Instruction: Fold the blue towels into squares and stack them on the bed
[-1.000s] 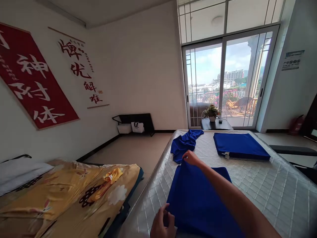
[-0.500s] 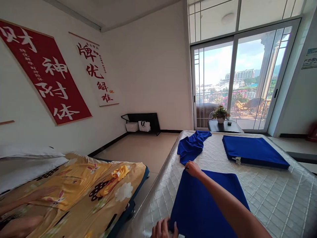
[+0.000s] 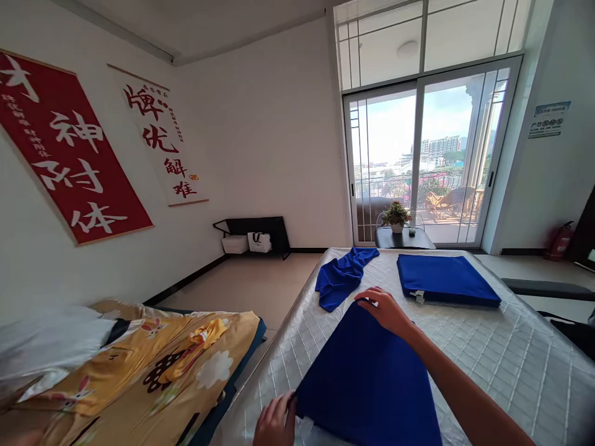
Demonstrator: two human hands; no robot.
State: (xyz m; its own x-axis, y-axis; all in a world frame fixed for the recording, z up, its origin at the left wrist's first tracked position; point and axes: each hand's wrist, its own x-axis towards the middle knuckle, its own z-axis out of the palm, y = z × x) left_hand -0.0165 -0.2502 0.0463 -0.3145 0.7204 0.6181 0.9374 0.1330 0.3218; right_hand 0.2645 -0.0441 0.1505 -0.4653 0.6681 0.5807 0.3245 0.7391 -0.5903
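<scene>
A folded blue cloth lies at the front of the mattress, a white tag peeking out near its lower left corner. My right hand pinches its far corner and has it slightly raised. At the near left corner, my left hand is closed on the cloth's edge, fingers bent over it. Just beyond my right hand is a crumpled blue cloth, touched by neither hand. A neat stack of folded blue cloths with a white label sits farther right.
To the left, a lower bed has a yellow patterned sheet, a bunched yellow cloth and a white pillow or garment. Blurred skin shows at the lower left corner. A small table with a potted plant stands beyond the mattress.
My right hand has shifted right and lifted the far corner of the folded cloth. My left hand has moved left with the near corner. A person's arm and leg on the left bed have largely left view.
</scene>
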